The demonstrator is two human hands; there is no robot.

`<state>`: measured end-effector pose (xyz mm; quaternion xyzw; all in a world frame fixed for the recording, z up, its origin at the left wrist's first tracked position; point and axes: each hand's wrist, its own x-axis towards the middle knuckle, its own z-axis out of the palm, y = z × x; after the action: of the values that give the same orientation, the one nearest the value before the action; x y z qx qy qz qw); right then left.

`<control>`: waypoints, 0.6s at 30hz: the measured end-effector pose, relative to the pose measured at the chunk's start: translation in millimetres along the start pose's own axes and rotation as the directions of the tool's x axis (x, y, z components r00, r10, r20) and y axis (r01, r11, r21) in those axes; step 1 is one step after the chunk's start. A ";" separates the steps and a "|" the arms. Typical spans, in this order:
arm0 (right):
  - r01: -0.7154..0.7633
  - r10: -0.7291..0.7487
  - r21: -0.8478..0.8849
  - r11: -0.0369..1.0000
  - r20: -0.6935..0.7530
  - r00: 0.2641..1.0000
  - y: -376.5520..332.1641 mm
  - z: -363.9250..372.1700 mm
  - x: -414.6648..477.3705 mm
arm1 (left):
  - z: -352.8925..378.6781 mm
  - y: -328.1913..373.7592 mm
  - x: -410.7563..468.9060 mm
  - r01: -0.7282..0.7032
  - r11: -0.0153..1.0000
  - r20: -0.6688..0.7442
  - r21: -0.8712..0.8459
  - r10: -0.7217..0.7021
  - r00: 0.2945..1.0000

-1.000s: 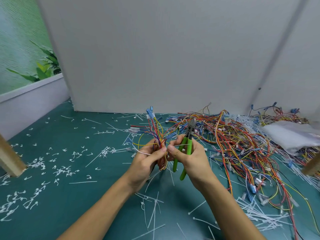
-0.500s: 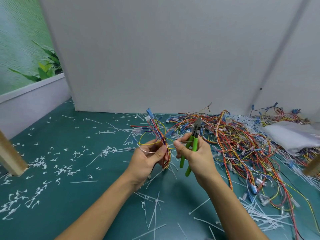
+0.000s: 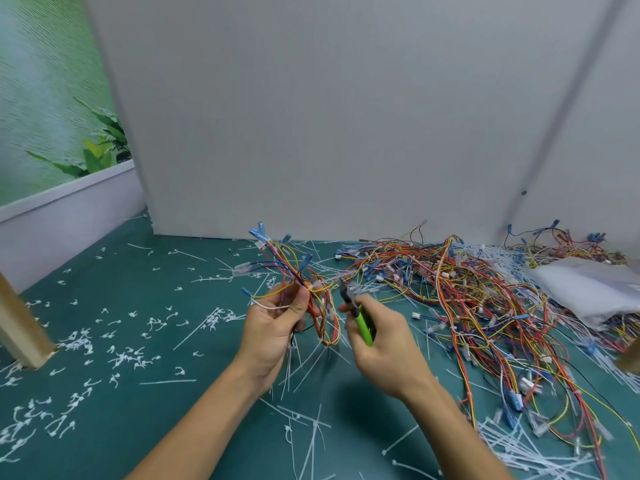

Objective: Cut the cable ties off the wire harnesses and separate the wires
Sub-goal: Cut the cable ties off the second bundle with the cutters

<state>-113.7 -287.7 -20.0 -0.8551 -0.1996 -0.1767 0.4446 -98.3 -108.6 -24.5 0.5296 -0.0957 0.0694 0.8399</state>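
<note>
White plastic cable-tie strips (image 3: 313, 441), cut, litter the near teal table mat (image 3: 114, 420). More short white tie clippings (image 3: 79, 344) lie at left by a pale wooden post (image 3: 20, 327), so a good many ties look done.

Mid-scene, the left hand (image 3: 273, 327) grips a small harness of red, yellow and blue wires (image 3: 301, 275), fingers curled round its waist, holding it up off the mat. The right hand (image 3: 384, 344) wraps the green-handled side cutters (image 3: 362, 323), dark tip just beside the bundle. The tip is blurred: can't tell if the blades are on a tie, or if any tie is left on this bundle.

Right and farther is a big tangled heap of coloured wires (image 3: 467, 292), probably much left to do; tied or loose, can't tell. A crumpled white plastic bag (image 3: 588, 289) covers its far right part. Grey panel wall (image 3: 311, 116) behind.
</note>
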 end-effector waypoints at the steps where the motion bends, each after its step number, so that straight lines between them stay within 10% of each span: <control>1: 0.008 -0.007 -0.031 0.999 0.031 1.000 0.0 0.7 -0.7 | 0.7 -0.4 -0.4 -0.007 1.000 -0.002 0.010 0.007 1.000; 18: 0.021 -0.008 -0.151 0.988 0.083 0.996 -0.3 1.8 -0.4 | 6.1 -2.5 -3.4 -0.132 0.990 -0.045 0.038 0.134 0.990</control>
<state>-113.9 -286.2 -21.0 -0.8915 -0.2101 -0.1592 0.3685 -101.7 -115.2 -25.0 0.5350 -0.1096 0.1395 0.8260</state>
